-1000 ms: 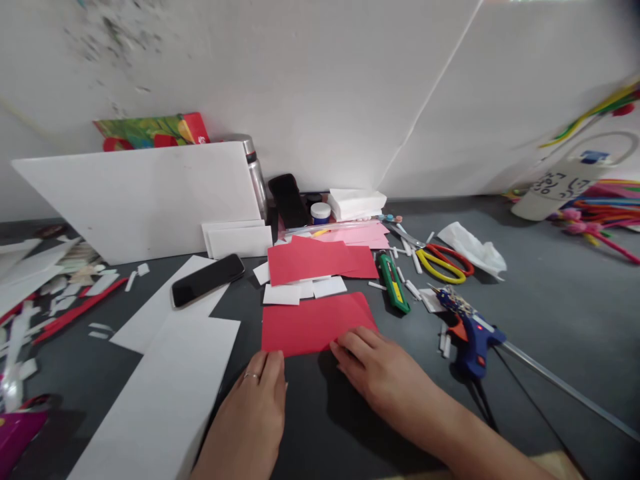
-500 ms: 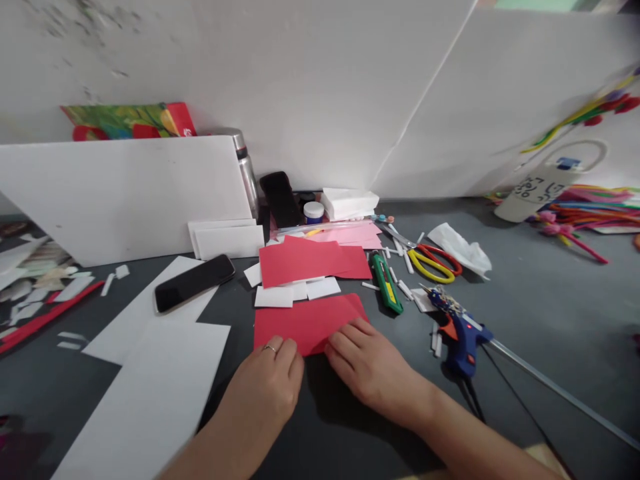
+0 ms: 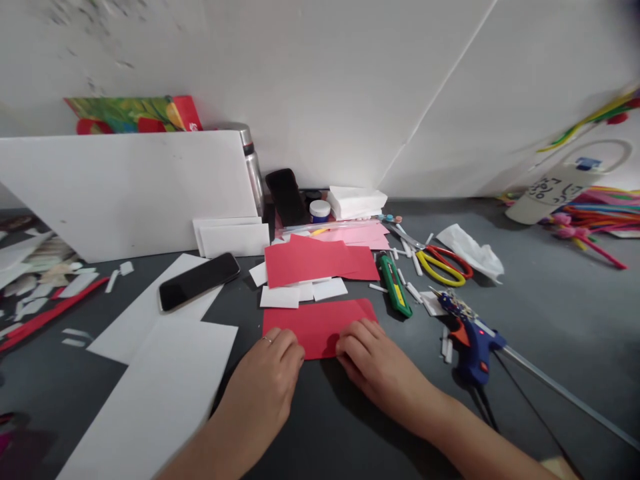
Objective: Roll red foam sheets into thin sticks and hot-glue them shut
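Note:
A sheet of red paper (image 3: 320, 323) lies on the dark table in front of me. My left hand (image 3: 274, 370), with a ring on one finger, is closed over its near left corner. At the near right side, my right hand (image 3: 373, 357) curls its fingers onto the same sheet. Both thumbs are hidden beneath the hands. Just beyond are small white paper pieces (image 3: 280, 297), and past them more red paper (image 3: 315, 262). A green utility knife (image 3: 395, 285) rests to the right of the sheet.
Right of my hands are a blue glue gun (image 3: 475, 350) with a long glue stick and scissors (image 3: 443, 265). White sheets (image 3: 155, 387) and a phone (image 3: 200, 282) lie to the left. A white board (image 3: 130, 197) stands behind; a white bottle (image 3: 553, 193) is at far right.
The view has shifted slightly, so most things appear a little further right. Both hands stay on the near edge of the red paper.

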Available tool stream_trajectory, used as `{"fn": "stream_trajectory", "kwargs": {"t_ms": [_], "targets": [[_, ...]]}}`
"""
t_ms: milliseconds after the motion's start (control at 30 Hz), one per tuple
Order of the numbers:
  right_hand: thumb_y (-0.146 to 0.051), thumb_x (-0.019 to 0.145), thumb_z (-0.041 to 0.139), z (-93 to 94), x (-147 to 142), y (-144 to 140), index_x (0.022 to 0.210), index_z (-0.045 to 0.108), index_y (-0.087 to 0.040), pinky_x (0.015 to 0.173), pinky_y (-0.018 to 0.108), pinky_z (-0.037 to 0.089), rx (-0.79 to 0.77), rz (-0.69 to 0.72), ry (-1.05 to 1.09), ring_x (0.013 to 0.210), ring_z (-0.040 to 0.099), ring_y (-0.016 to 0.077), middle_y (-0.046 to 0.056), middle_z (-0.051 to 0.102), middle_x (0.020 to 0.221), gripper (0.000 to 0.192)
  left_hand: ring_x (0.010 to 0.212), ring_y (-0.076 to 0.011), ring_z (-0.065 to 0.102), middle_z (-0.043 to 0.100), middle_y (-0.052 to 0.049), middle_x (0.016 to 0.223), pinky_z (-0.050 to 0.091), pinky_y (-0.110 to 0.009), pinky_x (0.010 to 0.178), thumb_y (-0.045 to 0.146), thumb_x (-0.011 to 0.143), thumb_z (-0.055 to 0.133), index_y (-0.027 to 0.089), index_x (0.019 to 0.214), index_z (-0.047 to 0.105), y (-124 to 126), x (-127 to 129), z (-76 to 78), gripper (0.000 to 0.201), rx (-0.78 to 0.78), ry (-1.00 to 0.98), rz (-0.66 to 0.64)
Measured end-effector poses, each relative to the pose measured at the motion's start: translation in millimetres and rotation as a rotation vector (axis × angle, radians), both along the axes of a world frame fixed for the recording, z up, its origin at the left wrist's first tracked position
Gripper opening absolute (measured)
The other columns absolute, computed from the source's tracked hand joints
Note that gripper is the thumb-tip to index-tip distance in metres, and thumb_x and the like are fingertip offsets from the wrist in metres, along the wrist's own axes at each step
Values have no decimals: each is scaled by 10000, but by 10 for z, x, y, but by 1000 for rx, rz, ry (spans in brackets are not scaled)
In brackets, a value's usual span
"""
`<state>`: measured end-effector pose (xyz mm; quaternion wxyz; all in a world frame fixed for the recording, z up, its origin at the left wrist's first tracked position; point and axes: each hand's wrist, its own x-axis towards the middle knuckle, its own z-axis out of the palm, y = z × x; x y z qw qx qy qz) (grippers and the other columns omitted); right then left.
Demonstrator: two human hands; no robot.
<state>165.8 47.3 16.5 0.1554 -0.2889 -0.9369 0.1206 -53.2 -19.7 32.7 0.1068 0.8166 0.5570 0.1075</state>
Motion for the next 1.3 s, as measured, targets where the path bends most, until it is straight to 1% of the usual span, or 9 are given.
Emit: {"fn": "stream_trajectory", "kwargs": {"t_ms": [200, 400, 533, 767, 867, 967, 1100, 1167, 1300], "targets": [[-148, 951, 573, -6, 2, -18, 971, 571, -175, 809, 381, 431, -38, -36, -29, 892, 521, 235, 71, 602, 981, 34, 834, -240, 518, 565, -71, 887, 445, -422, 771, 70, 979, 331, 155, 859, 600, 33, -10, -4, 307, -83, -110, 93], [-167, 989, 518, -24, -9, 12, 945, 579, -177, 791, 371, 397, -63, -68, -24, 856, 514, 221, 61, 608, 943, 76, 844, -224, 527, 581, -44, 875, 400, -393, 791, 69, 974, 364, 177, 846, 598, 78, -46, 47, 288, -164, -147, 148], [-185, 991, 524, 7, -25, 24, 922, 583, -179, 802, 376, 378, -78, -90, -45, 852, 518, 223, 56, 616, 923, 91, 826, -212, 536, 606, -27, 876, 372, -389, 795, 75, 973, 379, 192, 842, 607, 106, -72, 73, 287, -180, -146, 168], [-159, 987, 516, 113, -41, 55, 916, 588, -177, 837, 366, 372, -181, -104, -39, 878, 540, 212, 55, 623, 931, 102, 787, -188, 552, 621, -8, 865, 372, -369, 774, 87, 963, 422, 194, 823, 613, 122, -117, 79, 259, -174, -199, 178], [-162, 988, 519, 140, -35, 63, 918, 591, -182, 862, 374, 363, -214, -109, -36, 892, 555, 210, 47, 628, 934, 101, 809, -185, 561, 627, -33, 956, 405, -353, 770, 21, 933, 377, 216, 993, 669, 110, -135, 51, 356, -70, -206, 114], [-175, 984, 539, 139, -28, 72, 914, 597, -188, 880, 380, 349, -227, -119, -24, 897, 564, 207, 37, 633, 926, 91, 822, -195, 565, 618, -65, 1020, 437, -359, 763, -65, 846, 337, 271, 1204, 657, 100, -154, -3, 586, 90, -107, -52], [-198, 986, 547, 130, -22, 84, 930, 598, -190, 876, 364, 337, -230, -113, 2, 901, 570, 199, 31, 638, 924, 77, 869, -250, 567, 618, -122, 1070, 476, -425, 767, -39, 823, 394, 217, 1237, 652, 86, -145, -84, 551, 249, 117, -207], [-208, 987, 550, 129, -19, 87, 935, 602, -191, 871, 356, 332, -231, -120, 6, 901, 574, 196, 31, 641, 926, 75, 891, -266, 555, 616, -140, 1070, 493, -438, 772, -41, 821, 395, 162, 1230, 645, 76, -120, -115, 521, 274, 157, -226], [-212, 986, 552, 120, -11, 93, 941, 610, -195, 874, 352, 318, -238, -133, 14, 912, 578, 196, 31, 647, 931, 76, 896, -246, 536, 602, -127, 1037, 517, -404, 775, -55, 819, 377, 126, 1212, 637, 49, -66, -158, 505, 192, 48, -185]]}}
